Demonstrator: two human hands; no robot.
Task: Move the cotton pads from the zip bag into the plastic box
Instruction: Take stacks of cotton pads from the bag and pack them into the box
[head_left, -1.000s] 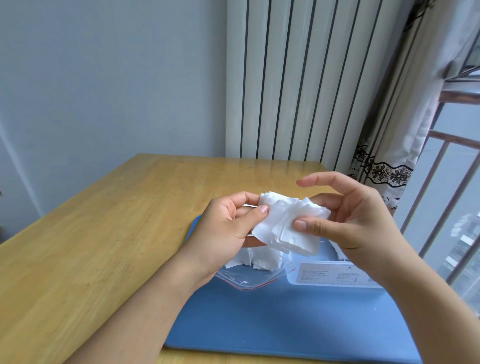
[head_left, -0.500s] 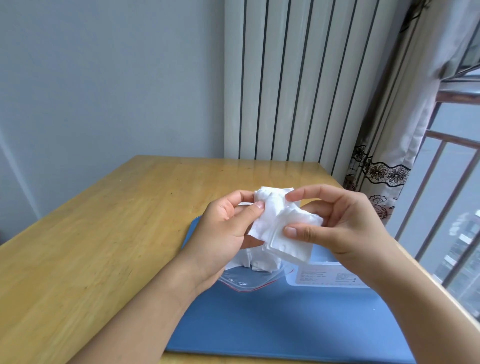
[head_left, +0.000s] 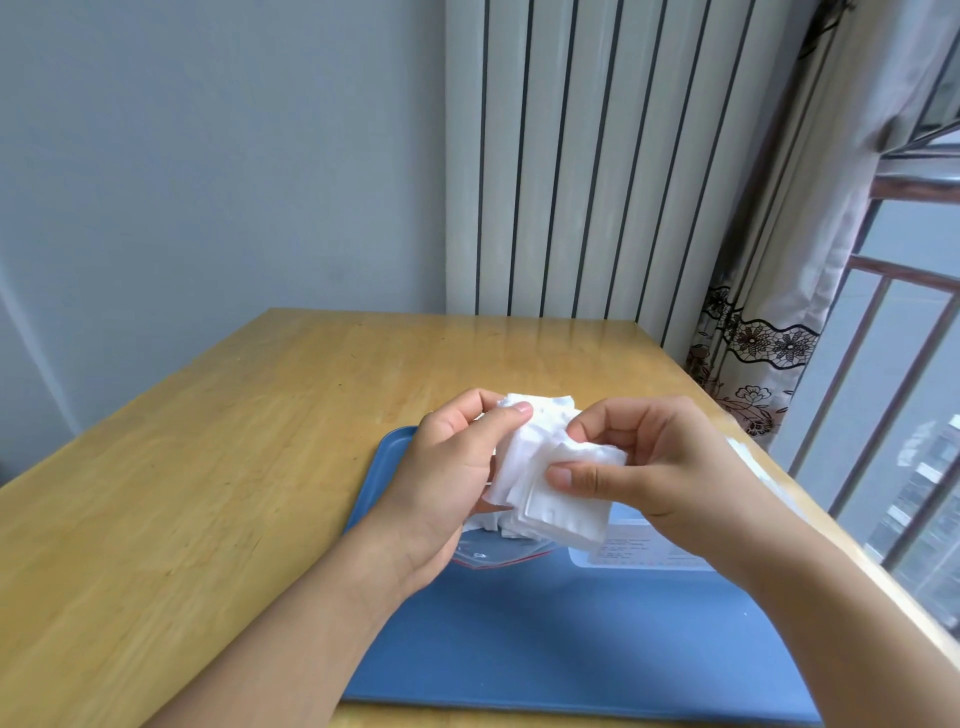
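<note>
The left hand (head_left: 457, 467) was pinched on the left side of a stack of white cotton pads (head_left: 550, 467), thumb on top. The right hand (head_left: 660, 467) clamped the same stack from its right, thumb and fingers closed over the lower corner. The stack was held above the blue tray (head_left: 545, 639). Below the grip lay the zip bag (head_left: 488, 553) with more pads; below and right of it sat the plastic box (head_left: 639, 553).

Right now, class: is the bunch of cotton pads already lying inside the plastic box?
No, both the left hand and the right hand hold the cotton pads in the air above the plastic box.
</note>
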